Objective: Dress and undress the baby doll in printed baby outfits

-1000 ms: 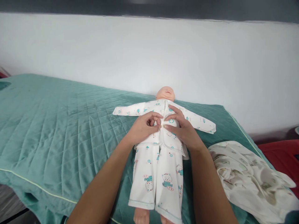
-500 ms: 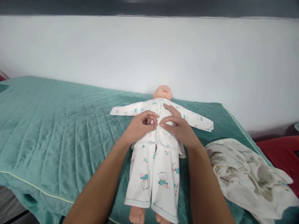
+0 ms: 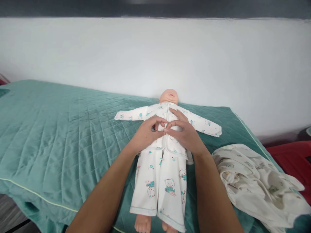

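A baby doll lies on its back on a teal quilted bed cover, dressed in a white printed shirt and matching trousers. Its bare feet stick out at the bottom edge. My left hand and my right hand meet over the doll's chest. Both pinch the shirt's front opening, fingertips touching at the middle. The arms of the shirt lie spread out to either side.
A crumpled cream printed cloth lies on the cover to the right of the doll. A white wall runs behind the bed. Something red sits past the bed's right edge.
My fingertips have drawn closer together on the shirt front and shifted slightly up the chest. The view has drifted a little; the doll lies as before.
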`<action>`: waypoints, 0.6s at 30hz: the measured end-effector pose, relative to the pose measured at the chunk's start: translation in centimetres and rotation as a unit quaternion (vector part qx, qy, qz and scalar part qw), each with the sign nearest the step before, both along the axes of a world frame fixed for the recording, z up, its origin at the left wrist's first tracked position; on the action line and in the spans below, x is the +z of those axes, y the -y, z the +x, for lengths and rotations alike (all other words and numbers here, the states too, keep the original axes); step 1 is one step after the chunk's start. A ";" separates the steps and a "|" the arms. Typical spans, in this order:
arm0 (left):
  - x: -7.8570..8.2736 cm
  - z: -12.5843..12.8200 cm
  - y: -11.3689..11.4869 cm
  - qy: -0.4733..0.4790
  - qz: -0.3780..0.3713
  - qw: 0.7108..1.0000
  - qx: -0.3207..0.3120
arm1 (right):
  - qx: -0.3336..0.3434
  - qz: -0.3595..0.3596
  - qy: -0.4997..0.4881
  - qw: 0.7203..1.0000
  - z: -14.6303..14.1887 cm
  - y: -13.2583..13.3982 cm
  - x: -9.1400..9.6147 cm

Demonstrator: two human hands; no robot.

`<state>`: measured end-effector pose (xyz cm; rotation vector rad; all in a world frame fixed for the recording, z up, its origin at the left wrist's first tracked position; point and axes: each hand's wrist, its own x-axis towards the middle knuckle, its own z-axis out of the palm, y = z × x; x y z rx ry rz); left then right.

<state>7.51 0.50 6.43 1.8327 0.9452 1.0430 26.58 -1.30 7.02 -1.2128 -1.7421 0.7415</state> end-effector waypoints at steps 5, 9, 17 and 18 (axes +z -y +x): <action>0.2 0.2 0.2 -0.012 0.009 1.000 0.009 | -0.001 0.002 0.017 1.000 -0.1 0.1 0.2; -0.1 0.1 0.1 0.042 -0.011 0.999 0.011 | -0.007 -0.004 -0.067 0.998 0.3 -0.3 -0.2; -1.2 -0.7 -1.5 0.289 -0.054 0.933 0.210 | -0.232 -0.042 -0.342 0.910 0.9 -1.4 -1.6; -1.3 -0.8 -1.7 0.291 -0.068 0.926 0.232 | -0.262 -0.038 -0.328 0.907 0.9 -1.6 -1.7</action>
